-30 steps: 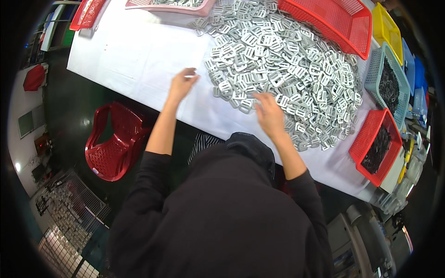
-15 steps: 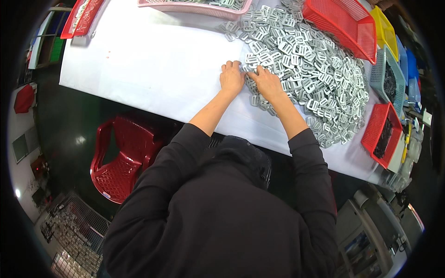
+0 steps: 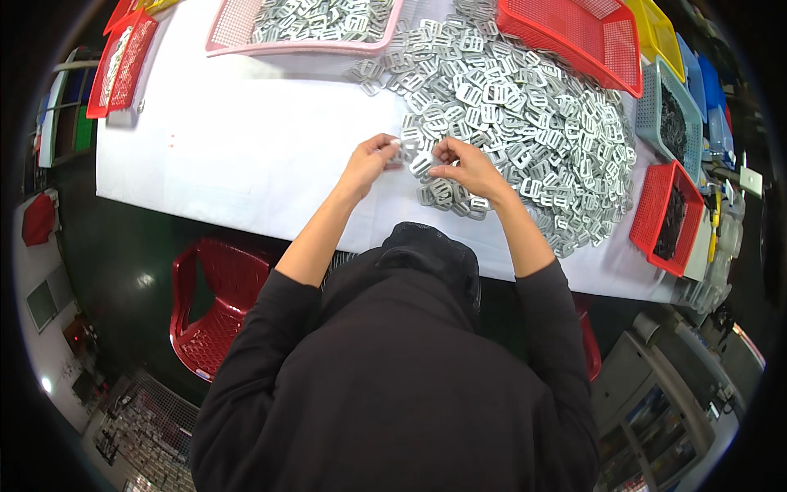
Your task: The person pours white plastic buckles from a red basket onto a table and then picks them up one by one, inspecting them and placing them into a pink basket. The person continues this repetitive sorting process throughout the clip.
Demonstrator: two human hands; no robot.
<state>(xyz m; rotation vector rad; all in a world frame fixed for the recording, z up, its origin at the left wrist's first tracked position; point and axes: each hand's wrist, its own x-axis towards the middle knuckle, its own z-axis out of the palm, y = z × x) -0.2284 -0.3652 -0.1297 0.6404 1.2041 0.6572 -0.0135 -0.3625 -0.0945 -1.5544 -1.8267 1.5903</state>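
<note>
A large heap of silver metal slide buckles (image 3: pixel 525 123) is spread over the white-covered table. My left hand (image 3: pixel 366 166) is at the heap's left edge, its thumb and fingers pinching a buckle (image 3: pixel 402 152) that is blurred. Just to the right, my right hand (image 3: pixel 474 170) is curled, thumb and forefinger at the edge of another slide buckle (image 3: pixel 420 164). The two buckles are close together between my hands; whether they touch I cannot tell. Several loose buckles (image 3: pixel 443 194) lie below my right fingers.
A pink basket (image 3: pixel 295 47) of buckles stands at the far side, and a red basket (image 3: pixel 574 41) borders the heap. Blue (image 3: pixel 648 107) and red (image 3: pixel 648 221) baskets with black pieces are at the right. Another red basket (image 3: pixel 135 70) sits far left. A red chair (image 3: pixel 217 307) stands near the table.
My hands have moved apart and nearer to me, the left one further left. Buckles now show between them. The view has shifted, with more of the pink basket visible.
</note>
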